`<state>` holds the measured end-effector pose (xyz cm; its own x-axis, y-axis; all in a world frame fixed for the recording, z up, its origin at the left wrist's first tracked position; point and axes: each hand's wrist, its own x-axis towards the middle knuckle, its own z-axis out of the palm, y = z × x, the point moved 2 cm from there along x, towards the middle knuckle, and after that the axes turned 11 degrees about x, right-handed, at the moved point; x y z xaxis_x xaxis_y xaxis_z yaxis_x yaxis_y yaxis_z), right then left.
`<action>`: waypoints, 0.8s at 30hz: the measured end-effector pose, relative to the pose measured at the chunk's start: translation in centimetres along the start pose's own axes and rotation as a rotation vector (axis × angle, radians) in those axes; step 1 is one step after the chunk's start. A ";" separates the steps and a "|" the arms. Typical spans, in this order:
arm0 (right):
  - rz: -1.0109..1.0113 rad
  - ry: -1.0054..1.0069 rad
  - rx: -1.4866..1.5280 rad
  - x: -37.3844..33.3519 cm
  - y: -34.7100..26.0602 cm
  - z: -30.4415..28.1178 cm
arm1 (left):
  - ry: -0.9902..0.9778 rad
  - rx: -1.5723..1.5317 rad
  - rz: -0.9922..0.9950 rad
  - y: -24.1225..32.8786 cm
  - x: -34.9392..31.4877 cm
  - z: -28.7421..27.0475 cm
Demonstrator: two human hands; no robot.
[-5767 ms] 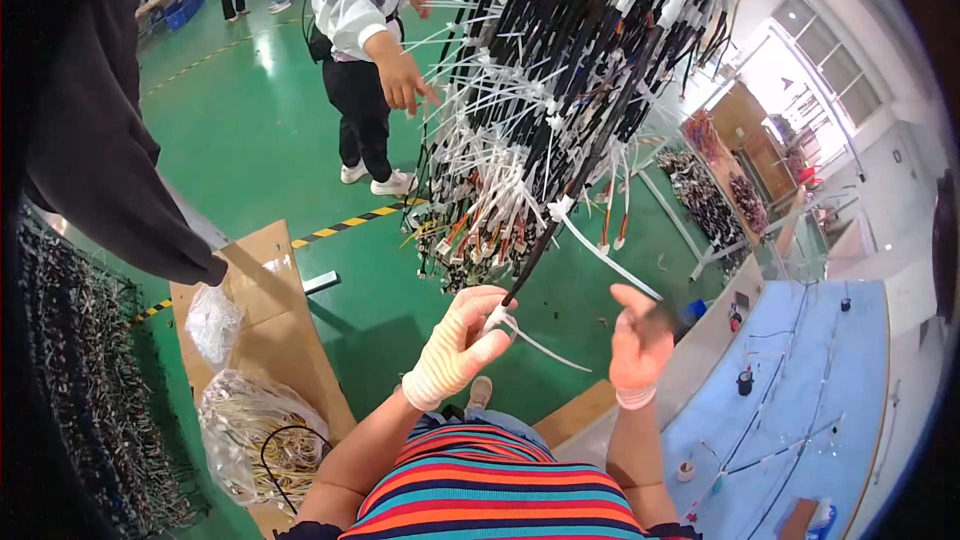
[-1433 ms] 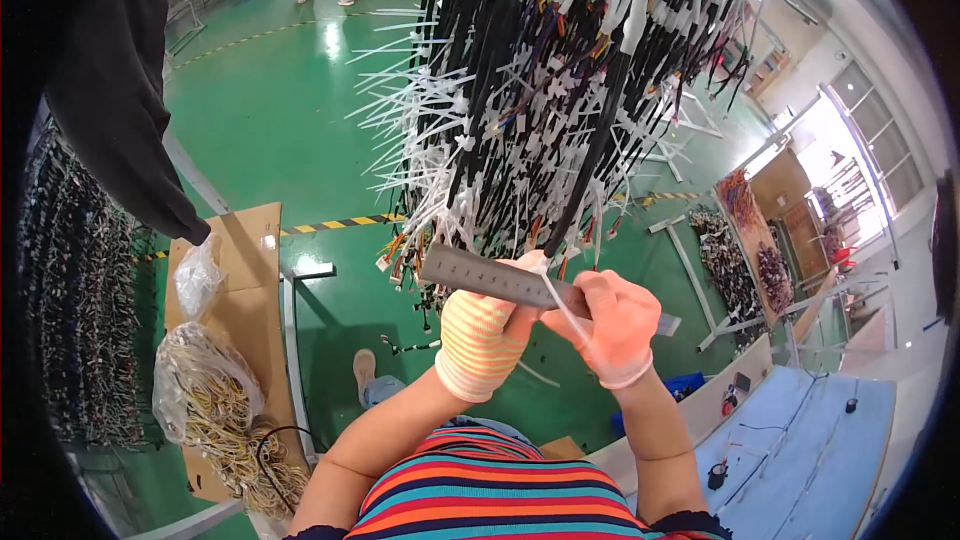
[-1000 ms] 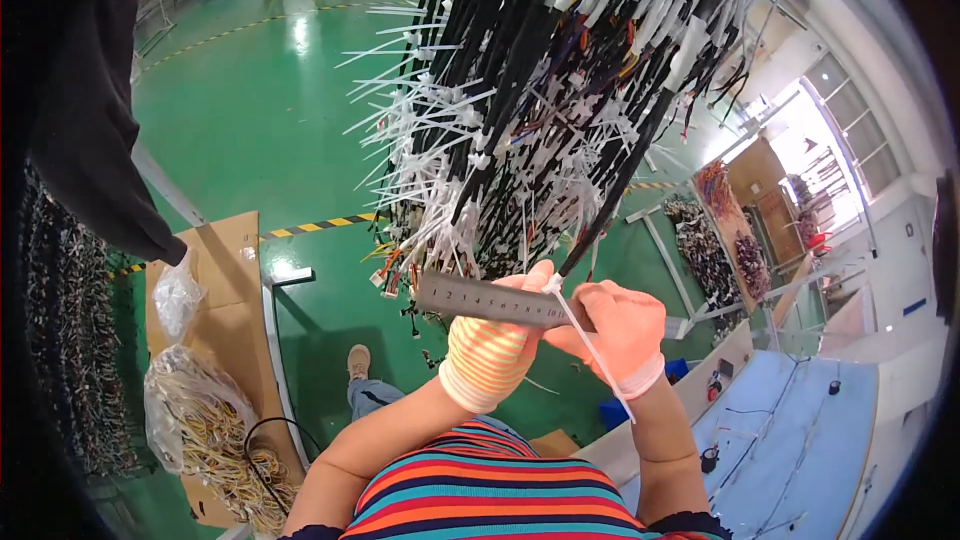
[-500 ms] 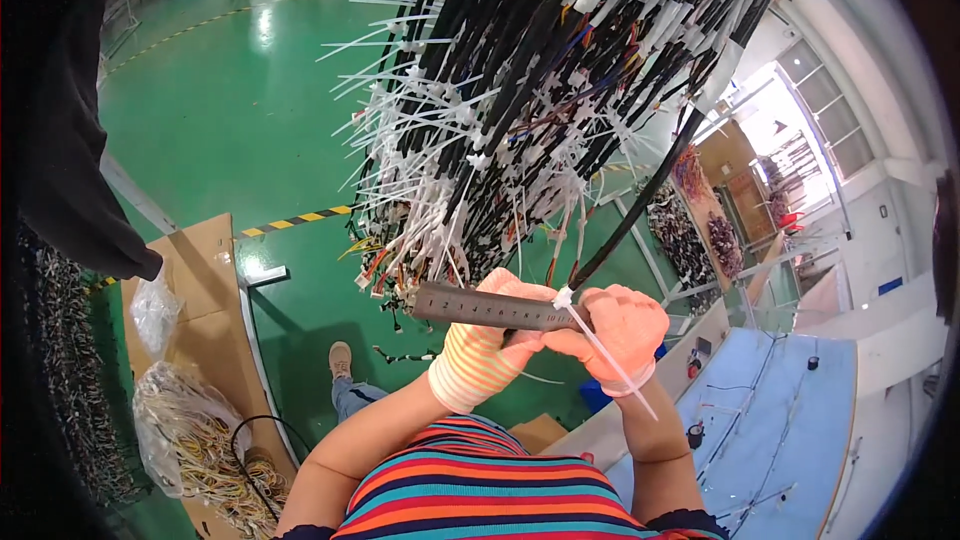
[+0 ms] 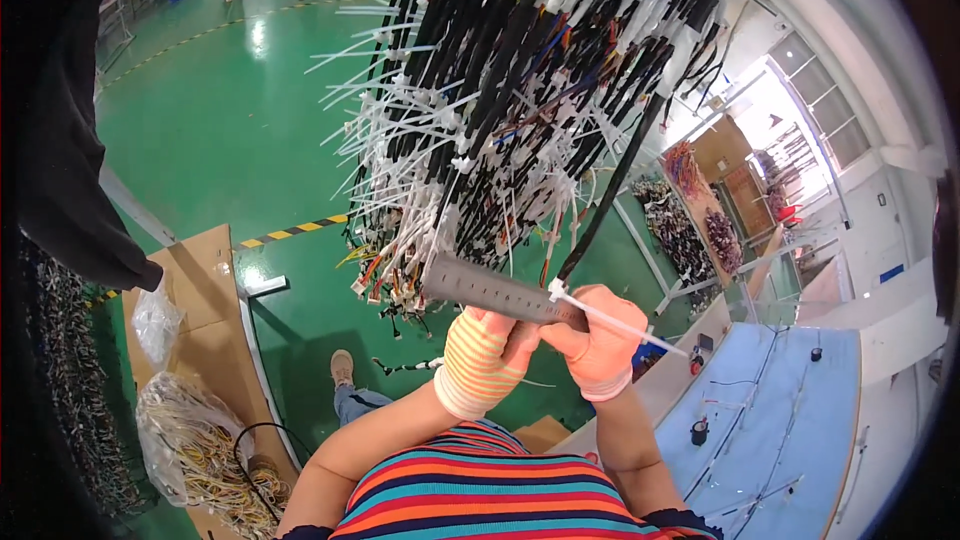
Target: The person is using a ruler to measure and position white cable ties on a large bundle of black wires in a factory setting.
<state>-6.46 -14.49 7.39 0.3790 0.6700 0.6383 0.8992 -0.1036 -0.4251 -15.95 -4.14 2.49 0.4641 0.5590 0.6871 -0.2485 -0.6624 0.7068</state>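
A steel ruler (image 5: 490, 290) slants across in front of me, its right end lower. My left hand (image 5: 480, 360), in a striped glove, is closed on the ruler's lower edge. My right hand (image 5: 603, 345), in an orange-pink glove, closes round the ruler's right end. A black-sleeved wire harness (image 5: 608, 198) comes down to the ruler beside this hand; its lower end is hidden behind the ruler and fingers. Round the harness sits a white cable tie (image 5: 625, 322), its long tail sticking out to the right across my right hand.
A thick bunch of hanging harnesses (image 5: 500, 120) with many cable ties fills the space ahead. Cardboard (image 5: 205, 290) with bagged wires (image 5: 200, 440) lies at left. A blue board (image 5: 770, 410) with cables stands at right. Dark cloth (image 5: 70, 160) hangs far left.
Both hands have shifted slightly left and lower, and the ruler has tilted more, its right end down. The cable tie's tail has swung from pointing downward to pointing right.
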 end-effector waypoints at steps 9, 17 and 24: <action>-0.329 -0.144 -0.001 0.1 1.1 -0.9 | -0.512 -0.738 -0.707 -0.4 1.2 -1.8; -0.440 -0.166 0.125 3.3 0.8 0.3 | -0.376 -0.835 -0.680 -0.4 0.4 -1.4; -0.380 -0.127 0.140 3.5 1.4 0.7 | -0.556 -0.957 -0.866 0.4 0.3 -2.3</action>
<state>-4.07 -11.78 8.55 -0.0114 0.7275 0.6860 0.9281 0.2631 -0.2636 -17.86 -3.11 3.36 0.9811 0.1928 -0.0159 -0.0851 0.5036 0.8597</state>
